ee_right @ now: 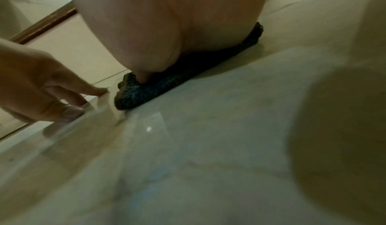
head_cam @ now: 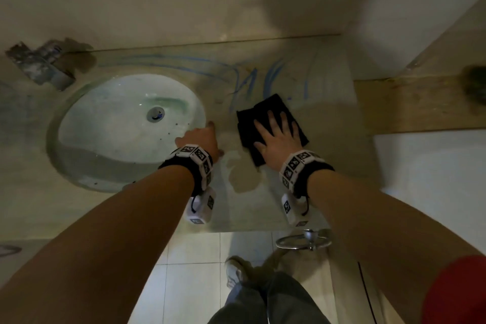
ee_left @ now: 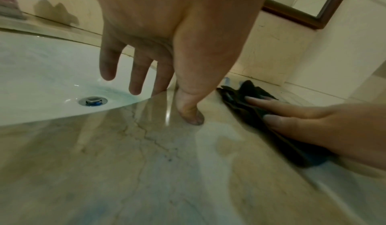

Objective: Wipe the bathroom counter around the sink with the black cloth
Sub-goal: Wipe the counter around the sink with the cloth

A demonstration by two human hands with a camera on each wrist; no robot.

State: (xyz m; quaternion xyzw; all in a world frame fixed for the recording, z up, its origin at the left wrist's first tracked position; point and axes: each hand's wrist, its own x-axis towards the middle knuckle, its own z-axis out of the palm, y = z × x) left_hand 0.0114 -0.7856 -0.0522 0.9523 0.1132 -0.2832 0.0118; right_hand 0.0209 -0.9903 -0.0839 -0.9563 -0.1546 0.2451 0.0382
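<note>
Right of the oval white sink [head_cam: 105, 123], our right hand [head_cam: 278, 137] presses the folded black cloth [head_cam: 263, 110], fingers [head_cam: 271, 118] spread flat, onto the glossy marble bench [head_cam: 328, 144]; our left hand [head_cam: 202, 139] rests at the sink's rim, fingers [ee_left: 107, 66] loosely apart.

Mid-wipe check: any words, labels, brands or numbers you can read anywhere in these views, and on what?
No readable text in any view.
Wrist bands: black-and-white square marker patterns only, no letters.
Counter: blue scrawl beyond the black cloth, not legible as writing.
Package behind the sink: print too blurred.
</note>
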